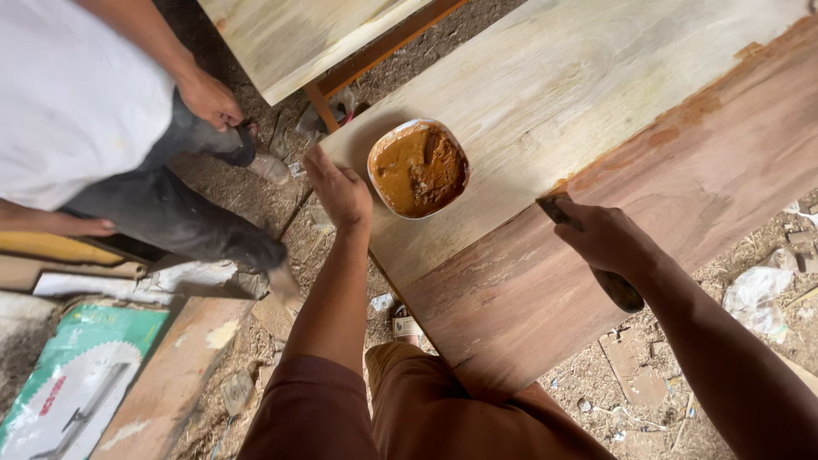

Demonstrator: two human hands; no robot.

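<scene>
Our right hand grips a dark-handled tool on the half-stained board — our left hand rests open at its edge, beside the bowl of brown paste.

A single head-worn camera looks steeply down from close above at a pale wooden board, the wearer's own forearms and lap filling the lower frame and littered ground showing past the board's edges.
</scene>
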